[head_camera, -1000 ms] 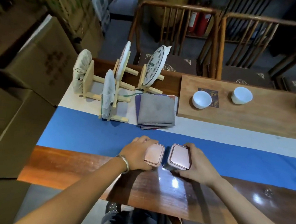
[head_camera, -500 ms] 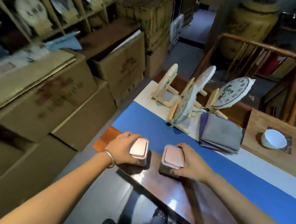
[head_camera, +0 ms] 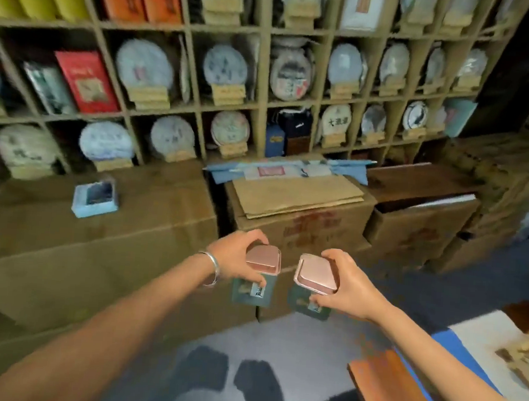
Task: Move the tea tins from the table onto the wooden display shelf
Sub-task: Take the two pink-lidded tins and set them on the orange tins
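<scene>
I carry two tea tins in the air, each with a pink lid and a dark green labelled body. My left hand (head_camera: 234, 259) grips the left tea tin (head_camera: 259, 273) around its lid. My right hand (head_camera: 346, 282) grips the right tea tin (head_camera: 314, 282), which is tilted. Both tins hang above the floor, in front of stacked cardboard boxes. The wooden display shelf (head_camera: 260, 106) fills the wall ahead, its cubbies holding round wrapped tea cakes on stands, red and orange boxes and a jar. The view is blurred.
Large cardboard boxes (head_camera: 97, 238) stand between me and the shelf; a small light blue box (head_camera: 96, 195) lies on one, flattened cardboard and blue paper (head_camera: 298, 190) on another. The table's corner (head_camera: 400, 388) with its blue runner is at the lower right. Grey floor lies below.
Both tins have been lifted off the table. My view has swung left from the table to face the shelf, with the tins held out in front of me.
</scene>
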Motion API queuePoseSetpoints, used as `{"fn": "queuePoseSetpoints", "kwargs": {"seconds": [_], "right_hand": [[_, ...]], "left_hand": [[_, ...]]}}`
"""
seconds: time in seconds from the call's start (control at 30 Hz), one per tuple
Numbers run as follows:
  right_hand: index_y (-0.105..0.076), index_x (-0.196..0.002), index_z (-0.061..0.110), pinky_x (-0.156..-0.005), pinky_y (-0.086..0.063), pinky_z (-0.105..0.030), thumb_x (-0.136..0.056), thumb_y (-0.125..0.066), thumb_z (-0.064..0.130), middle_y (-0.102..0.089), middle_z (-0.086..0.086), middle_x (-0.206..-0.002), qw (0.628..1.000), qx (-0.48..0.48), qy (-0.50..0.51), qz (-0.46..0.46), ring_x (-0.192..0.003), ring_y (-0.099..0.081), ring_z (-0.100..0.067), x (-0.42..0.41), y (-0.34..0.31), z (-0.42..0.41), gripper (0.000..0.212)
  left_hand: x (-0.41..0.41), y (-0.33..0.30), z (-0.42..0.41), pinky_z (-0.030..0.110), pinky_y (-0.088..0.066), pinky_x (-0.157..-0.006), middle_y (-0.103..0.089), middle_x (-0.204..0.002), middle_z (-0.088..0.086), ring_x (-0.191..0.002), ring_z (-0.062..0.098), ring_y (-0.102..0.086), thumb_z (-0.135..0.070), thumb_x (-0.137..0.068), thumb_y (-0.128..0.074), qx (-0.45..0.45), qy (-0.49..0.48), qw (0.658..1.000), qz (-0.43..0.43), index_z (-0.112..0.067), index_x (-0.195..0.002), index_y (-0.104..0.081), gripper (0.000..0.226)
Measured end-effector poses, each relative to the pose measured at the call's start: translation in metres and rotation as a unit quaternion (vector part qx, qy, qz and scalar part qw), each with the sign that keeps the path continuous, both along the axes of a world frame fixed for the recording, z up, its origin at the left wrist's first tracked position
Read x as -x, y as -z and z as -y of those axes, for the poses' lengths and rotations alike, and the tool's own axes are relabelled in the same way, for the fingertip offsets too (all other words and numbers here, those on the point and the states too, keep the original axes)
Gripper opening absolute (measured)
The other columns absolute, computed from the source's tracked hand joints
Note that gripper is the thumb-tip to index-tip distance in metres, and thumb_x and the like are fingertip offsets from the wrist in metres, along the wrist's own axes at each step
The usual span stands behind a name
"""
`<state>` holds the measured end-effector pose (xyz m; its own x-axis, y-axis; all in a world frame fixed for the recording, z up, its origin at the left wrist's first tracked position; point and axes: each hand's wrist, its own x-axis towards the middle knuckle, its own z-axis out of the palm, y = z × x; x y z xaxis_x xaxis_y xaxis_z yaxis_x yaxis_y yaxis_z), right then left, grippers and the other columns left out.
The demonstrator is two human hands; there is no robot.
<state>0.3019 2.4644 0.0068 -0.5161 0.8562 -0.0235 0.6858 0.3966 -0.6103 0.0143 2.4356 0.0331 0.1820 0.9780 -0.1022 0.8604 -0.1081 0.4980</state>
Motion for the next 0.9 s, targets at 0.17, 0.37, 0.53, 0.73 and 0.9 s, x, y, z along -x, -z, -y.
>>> {"fn": "queuePoseSetpoints", "kwargs": {"seconds": [0.17, 0.37, 0.53, 0.73, 0.9], "right_hand": [[-0.030, -0.136, 0.031, -0.090, -0.040, -0.023, -0.059, -0.074, 0.063, -0.039, 0.013, -0.126, 0.995, -0.053, -0.082, -0.016, -0.113, -0.045, -0.008, 0.115, -0.064, -0.077, 0.095], [-0.033, -0.126, 0.037, -0.082, -0.039, -0.017, -0.063, -0.083, 0.051, -0.044, 0.010, -0.124, 0.980, -0.088, -0.162, -0.073, -0.107, -0.048, -0.004, 0.237, -0.135, -0.166, 0.081], [-0.034, -0.123, 0.040, -0.082, -0.045, -0.025, -0.060, -0.078, 0.060, -0.044, 0.011, -0.121, 0.965, -0.132, -0.214, -0.074, -0.105, -0.050, -0.007, 0.322, -0.180, -0.244, 0.079], [-0.042, -0.116, 0.040, -0.084, -0.050, -0.032, -0.059, -0.083, 0.053, -0.051, 0.008, -0.112, 0.951, -0.168, -0.233, -0.116, -0.096, -0.055, -0.005, 0.409, -0.248, -0.326, 0.071], [-0.044, -0.112, 0.041, -0.079, -0.050, -0.031, -0.055, -0.084, 0.050, -0.057, 0.009, -0.109, 0.944, -0.178, -0.216, -0.173, -0.095, -0.058, -0.009, 0.473, -0.321, -0.380, 0.070]], "left_hand": [[0.110, -0.063, -0.028, 0.031, -0.051, -0.084, -0.057, -0.113, -0.007, -0.096, 0.012, -0.057, -0.056, -0.048, -0.084, -0.054, -0.090, 0.994, 0.018, -0.041, -0.120, -0.048, 0.082], [0.211, -0.140, -0.078, 0.025, -0.053, -0.085, -0.065, -0.108, -0.017, -0.095, 0.000, -0.063, -0.052, -0.052, -0.086, -0.110, -0.159, 0.979, 0.069, -0.035, -0.119, -0.055, 0.076], [0.280, -0.197, -0.139, 0.019, -0.048, -0.081, -0.062, -0.108, -0.020, -0.094, 0.000, -0.061, -0.057, -0.057, -0.082, -0.168, -0.186, 0.967, 0.041, -0.034, -0.123, -0.054, 0.075], [0.359, -0.265, -0.203, 0.021, -0.048, -0.079, -0.062, -0.106, -0.020, -0.095, 0.003, -0.061, -0.067, -0.052, -0.077, -0.236, -0.229, 0.943, 0.040, -0.039, -0.119, -0.054, 0.076], [0.417, -0.335, -0.248, 0.019, -0.046, -0.075, -0.063, -0.105, -0.016, -0.092, 0.002, -0.060, -0.069, -0.051, -0.075, -0.272, -0.227, 0.935, 0.014, -0.039, -0.119, -0.055, 0.076]]}}
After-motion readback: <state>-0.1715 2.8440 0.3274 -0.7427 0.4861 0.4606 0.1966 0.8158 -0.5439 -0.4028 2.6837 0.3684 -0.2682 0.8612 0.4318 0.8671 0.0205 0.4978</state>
